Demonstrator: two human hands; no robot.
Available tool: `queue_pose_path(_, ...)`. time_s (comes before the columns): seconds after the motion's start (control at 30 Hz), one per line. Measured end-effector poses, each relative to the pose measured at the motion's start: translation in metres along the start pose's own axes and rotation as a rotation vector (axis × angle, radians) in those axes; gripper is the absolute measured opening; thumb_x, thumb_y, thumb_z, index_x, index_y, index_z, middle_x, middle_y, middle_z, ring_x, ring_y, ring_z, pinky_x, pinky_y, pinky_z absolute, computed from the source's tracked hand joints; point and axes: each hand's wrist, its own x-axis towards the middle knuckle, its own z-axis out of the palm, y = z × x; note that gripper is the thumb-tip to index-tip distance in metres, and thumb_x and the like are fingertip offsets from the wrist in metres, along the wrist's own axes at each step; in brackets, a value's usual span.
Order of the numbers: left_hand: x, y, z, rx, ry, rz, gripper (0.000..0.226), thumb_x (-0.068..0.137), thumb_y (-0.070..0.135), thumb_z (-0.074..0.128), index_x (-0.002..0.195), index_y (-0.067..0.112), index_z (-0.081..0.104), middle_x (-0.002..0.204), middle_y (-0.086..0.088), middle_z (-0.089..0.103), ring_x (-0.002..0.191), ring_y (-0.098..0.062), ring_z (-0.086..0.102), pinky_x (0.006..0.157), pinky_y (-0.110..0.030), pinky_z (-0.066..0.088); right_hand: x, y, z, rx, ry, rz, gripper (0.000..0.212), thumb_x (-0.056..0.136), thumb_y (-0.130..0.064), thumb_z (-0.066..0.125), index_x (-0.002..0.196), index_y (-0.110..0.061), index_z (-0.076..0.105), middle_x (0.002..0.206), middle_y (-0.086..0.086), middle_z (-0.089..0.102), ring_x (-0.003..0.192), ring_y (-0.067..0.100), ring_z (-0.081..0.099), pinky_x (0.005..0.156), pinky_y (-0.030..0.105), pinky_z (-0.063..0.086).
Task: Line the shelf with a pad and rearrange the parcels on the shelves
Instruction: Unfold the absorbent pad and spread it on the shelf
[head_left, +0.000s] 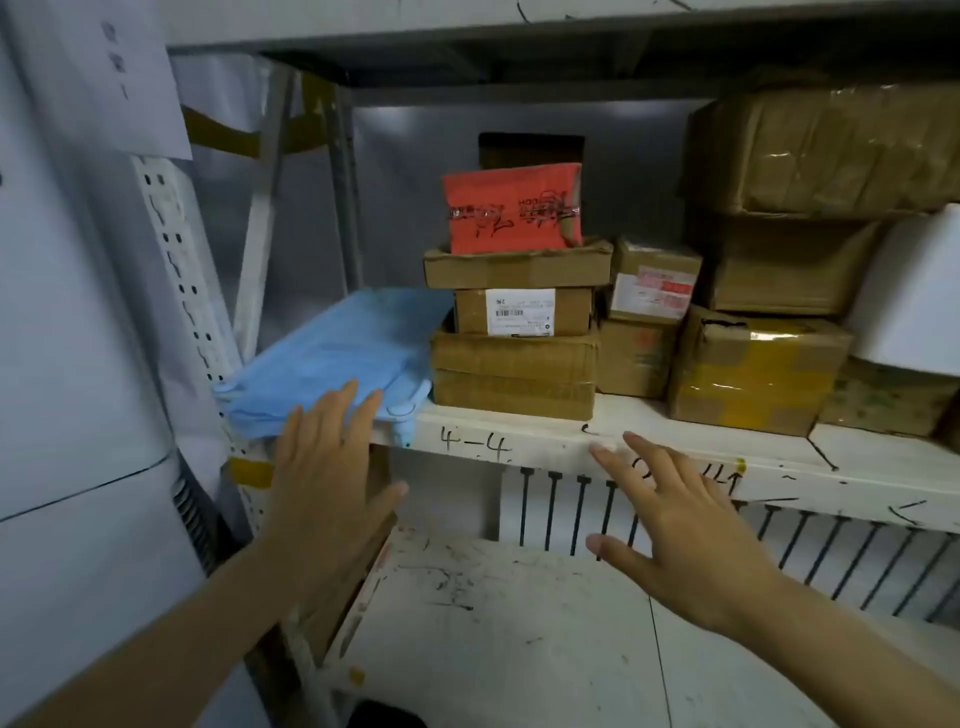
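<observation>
A light blue pad (337, 353) lies on the left end of the white shelf (545, 441), its front edge hanging slightly over. My left hand (332, 478) is open, its fingertips resting on the pad's front edge. To the right of the pad stands a stack of brown cardboard parcels (514, 358) topped by a red parcel (514, 208). My right hand (680, 525) is open with fingers spread, in front of the shelf's front lip and below the stack, holding nothing.
More brown boxes (753, 369) and a white package (909, 301) fill the shelf's right side, with large boxes (826, 150) stacked behind. A white lower shelf (519, 623) sits below. A perforated upright post (176, 270) and a white wall bound the left.
</observation>
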Motion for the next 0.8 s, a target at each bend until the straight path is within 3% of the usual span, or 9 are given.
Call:
queue_pose_path(0.13,0.032,-0.039,-0.009,0.104,-0.023,-0.091,0.084,0.074,0.029,0.085,0.145,0.006,0.047,0.150,-0.018,0.047,0.140,-0.039,0.041,0.117,-0.057,0.020,0.012,-0.009,0.001,0.089,0.002,-0.009,0.086,0.092,-0.070,0.043,0.158,-0.043,-0.006,0.168,-0.009,-0.002,0.154,0.019,0.008,0.122,0.038,0.022)
queue_pose_path(0.2,0.044,-0.052,-0.011,0.069,-0.102,-0.106,0.051,0.082,0.018,0.076,0.130,0.005,0.064,0.131,-0.019,0.064,0.124,-0.037,0.056,0.109,-0.051,0.035,0.019,-0.016,0.002,0.129,0.020,-0.021,0.085,0.093,-0.068,0.046,0.158,-0.042,-0.002,0.168,-0.009,0.003,0.152,0.019,0.014,0.120,0.037,0.027)
queue_pose_path(0.27,0.051,-0.056,-0.022,0.018,-0.111,-0.123,0.021,0.093,0.011,0.060,0.108,0.007,0.074,0.106,-0.014,0.073,0.099,-0.034,0.065,0.086,-0.041,0.047,0.025,-0.021,0.001,0.160,0.029,-0.023,0.084,0.093,-0.066,0.049,0.158,-0.043,0.001,0.167,-0.009,0.007,0.151,0.018,0.021,0.117,0.037,0.033)
queue_pose_path(0.37,0.057,-0.053,-0.041,0.017,0.021,-0.161,0.023,0.100,0.016,0.048,0.096,0.010,0.071,0.076,-0.005,0.063,0.071,-0.026,0.056,0.060,-0.034,0.038,0.033,-0.029,0.002,0.228,0.056,-0.045,0.083,0.092,-0.064,0.052,0.158,-0.044,0.006,0.165,-0.010,0.015,0.144,0.015,0.033,0.109,0.033,0.043)
queue_pose_path(0.47,0.053,-0.028,-0.070,-0.214,0.188,-0.169,0.024,0.099,0.019,0.051,0.079,0.006,0.055,0.061,-0.006,0.050,0.058,-0.024,0.048,0.055,-0.032,0.033,0.039,-0.039,0.000,0.377,0.095,-0.074,0.077,0.092,-0.058,0.058,0.156,-0.044,0.016,0.158,-0.015,0.027,0.129,0.006,0.043,0.101,0.024,0.044)
queue_pose_path(0.53,0.055,-0.007,-0.091,-0.563,0.158,-0.261,0.028,0.099,0.018,0.053,0.082,-0.005,0.051,0.065,-0.016,0.049,0.061,-0.024,0.047,0.058,-0.033,0.036,0.042,-0.049,-0.004,0.576,0.115,-0.104,0.077,0.089,-0.055,0.064,0.153,-0.048,0.021,0.151,-0.019,0.034,0.126,0.002,0.043,0.097,0.020,0.045)
queue_pose_path(0.6,0.053,0.014,-0.109,-0.932,0.035,-0.374,0.027,0.099,0.019,0.054,0.100,-0.008,0.057,0.084,-0.028,0.060,0.075,-0.030,0.059,0.067,-0.039,0.048,0.042,-0.059,-0.009,0.735,0.126,-0.163,0.085,0.082,-0.057,0.070,0.148,-0.059,0.016,0.139,-0.032,0.033,0.126,-0.005,0.040,0.094,0.013,0.042)
queue_pose_path(0.7,0.045,0.041,-0.121,-1.271,-0.122,-0.496,0.025,0.102,0.018,0.050,0.121,0.005,0.062,0.111,-0.017,0.070,0.101,-0.031,0.069,0.074,-0.044,0.061,0.040,-0.069,-0.014,0.815,0.126,-0.274,0.100,0.071,-0.061,0.077,0.144,-0.066,0.008,0.135,-0.049,0.021,0.132,-0.015,0.031,0.105,0.012,0.034)
queue_pose_path(0.8,0.041,0.062,-0.123,-1.494,-0.200,-0.561,0.026,0.102,0.015,0.051,0.123,0.005,0.061,0.116,-0.017,0.070,0.100,-0.032,0.071,0.068,-0.040,0.062,0.036,-0.072,-0.017,0.829,0.139,-0.318,0.097,0.068,-0.062,0.075,0.144,-0.061,0.015,0.139,-0.044,0.025,0.133,-0.012,0.033,0.104,0.011,0.038)
